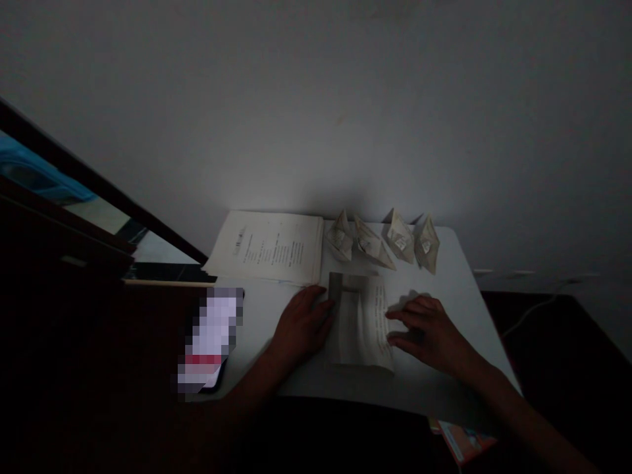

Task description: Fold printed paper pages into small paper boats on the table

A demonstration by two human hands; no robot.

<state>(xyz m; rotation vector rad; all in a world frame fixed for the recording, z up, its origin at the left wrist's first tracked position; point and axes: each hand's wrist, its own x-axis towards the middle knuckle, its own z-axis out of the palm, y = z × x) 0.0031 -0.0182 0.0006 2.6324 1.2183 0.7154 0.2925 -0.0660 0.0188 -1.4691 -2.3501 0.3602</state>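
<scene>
A sheet of printed paper (363, 329) lies on the small white table in front of me, slightly curved, with a crease down its left part. My left hand (306, 319) rests at its left edge, fingers spread and fingertips touching or close to the paper. At the right edge is my right hand (424, 329), its thumb and forefinger apart, with the tips at the paper's border. Behind the sheet stand several folded paper boats, among them a paper boat (340, 237) at the left and another paper boat (427, 243) at the right.
A stack of printed pages (271, 250) lies at the table's back left. A phone (212, 339) with a blurred-out screen is at the left edge. The white table (447, 263) meets a plain wall (345, 118). Below its right front shows a colourful printed item (464, 441).
</scene>
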